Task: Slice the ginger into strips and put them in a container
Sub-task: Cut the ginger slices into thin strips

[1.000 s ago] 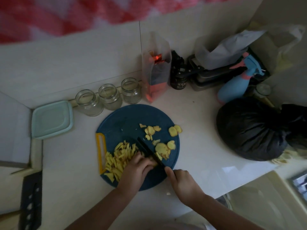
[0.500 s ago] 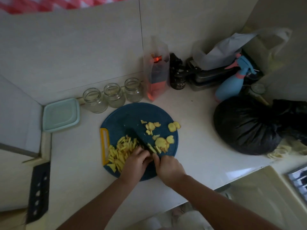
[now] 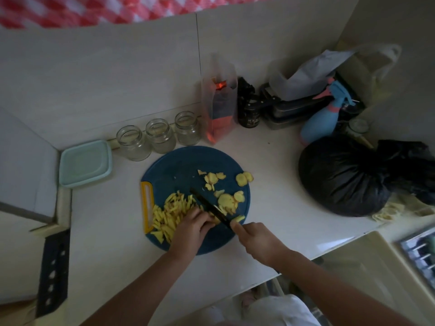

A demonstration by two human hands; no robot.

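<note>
Mid-slicing: R hand (image 3: 256, 241) grips knife (image 3: 209, 205), L hand (image 3: 193, 228) curls onto ginger slice (image 3: 215, 218) at board's (image 3: 183, 165) 6 o'clock, strips (image 3: 171, 212) at 8, uncut slices (image 3: 227, 201) at 3; next: cut those, then load teal container (image 3: 84, 163) at 10.

No writing is showing clearly enough to read. A dark jar (image 3: 249, 115), standing at the back of the counter (image 3: 277, 184), is carrying a label with pale lettering that is blurring into smudges. The clear packet (image 3: 219, 107) just beside it is showing orange and dark print, equally illegible.
</note>
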